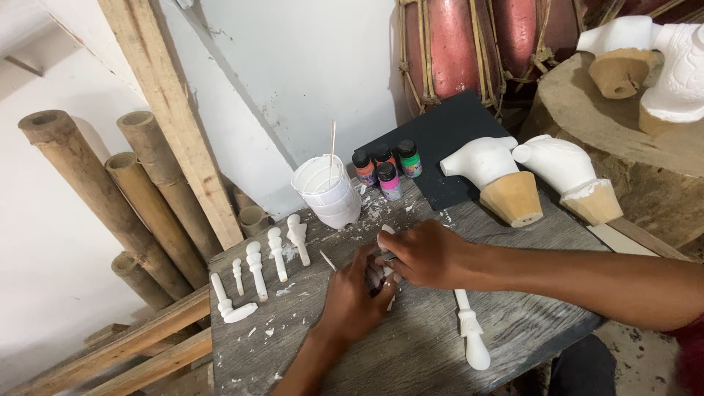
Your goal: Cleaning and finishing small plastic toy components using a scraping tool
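Observation:
Both hands meet over the middle of a grey wooden board (433,345). My right hand (425,253) grips a small white turned piece (386,233), whose tip shows above the fingers. My left hand (352,297) closes on the lower end of the same piece, together with something dark that I cannot make out. A longer white turned spindle (469,330) lies on the board just right of the hands.
Several white turned pieces (264,268) lie in a row at the board's left. A white cup with a stick (328,192) and small paint bottles (386,172) stand at the back. White moulded shapes on tan bases (506,183) sit to the right. Bamboo poles (95,191) lean at the left.

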